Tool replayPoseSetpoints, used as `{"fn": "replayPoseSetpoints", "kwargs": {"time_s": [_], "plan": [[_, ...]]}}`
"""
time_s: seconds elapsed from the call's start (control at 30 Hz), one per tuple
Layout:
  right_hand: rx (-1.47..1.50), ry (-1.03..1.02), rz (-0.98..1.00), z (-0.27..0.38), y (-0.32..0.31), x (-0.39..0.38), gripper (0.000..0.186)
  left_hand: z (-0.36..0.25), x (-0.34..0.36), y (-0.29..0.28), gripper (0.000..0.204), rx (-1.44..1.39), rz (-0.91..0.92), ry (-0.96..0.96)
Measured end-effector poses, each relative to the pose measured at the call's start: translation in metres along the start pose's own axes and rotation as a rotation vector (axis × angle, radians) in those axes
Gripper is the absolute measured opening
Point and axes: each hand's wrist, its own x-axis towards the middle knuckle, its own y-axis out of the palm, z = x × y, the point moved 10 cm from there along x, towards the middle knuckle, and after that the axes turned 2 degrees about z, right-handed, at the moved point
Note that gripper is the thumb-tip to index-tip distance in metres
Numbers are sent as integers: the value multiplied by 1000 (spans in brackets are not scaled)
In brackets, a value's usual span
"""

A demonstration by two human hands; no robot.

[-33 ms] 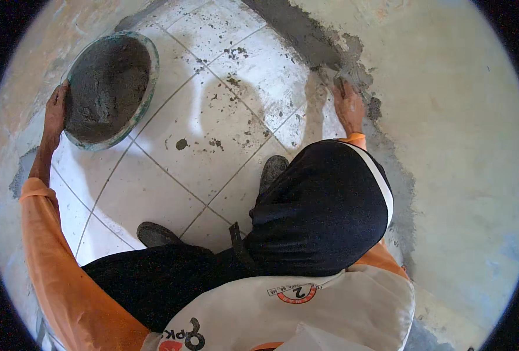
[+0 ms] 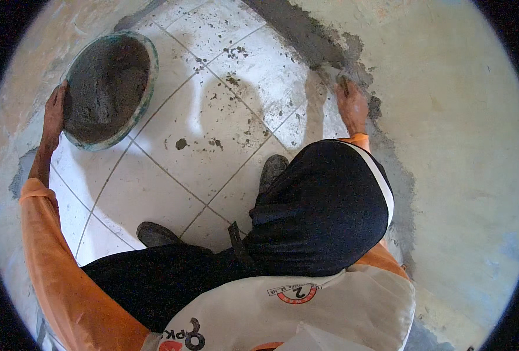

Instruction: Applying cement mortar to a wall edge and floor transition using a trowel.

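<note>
At the left, my left hand (image 2: 54, 110) grips the outer rim of a round basin (image 2: 148, 96) with a worn greenish edge. The basin is tilted toward me and holds dark grey wet mortar (image 2: 104, 88). My right hand (image 2: 352, 104) is low at the foot of the wall on the right, its fingers closed around a small tool with a dark handle (image 2: 345, 88). The tool's far end blends into the grey mortar band (image 2: 309, 38) along the wall's base, so its shape cannot be made out.
White floor tiles (image 2: 165, 199) are strewn with mortar crumbs (image 2: 233, 79). A plastered wall (image 2: 452, 117) rises at the right, with rough mortar along its foot. My dark shoes (image 2: 157, 234) and bent knee (image 2: 329, 199) take up the near middle.
My right hand has shifted slightly to the right and its wrist has turned a little. My left hand and the basin have hardly moved.
</note>
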Motion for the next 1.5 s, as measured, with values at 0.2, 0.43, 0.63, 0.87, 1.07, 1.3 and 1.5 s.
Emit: {"fn": "replayPoseSetpoints", "kwargs": {"time_s": [0.2,0.43,0.63,0.87,1.07,1.3,1.5], "plan": [[218,20,-256,9,-77,-13,45,-8,5,15,71,-13,38,-64],[8,-78,-86,31,23,-25,38,9,8,8,73,-57,39,-90],[-18,54,61,5,45,-2,43,-11,0,17,75,-48,-7,-99],[285,22,-356,28,-68,-12,47,-1,10,14,75,-45,5,-60],[119,58,-121,31,-54,-6,42,-4,6,22,74,-66,23,-74],[-396,-396,-107,94,-102,65,35,17,13,6,68,-15,-2,-28],[-714,-543,251,224,-115,172,53,23,27,20,70,-4,58,-15]]}}
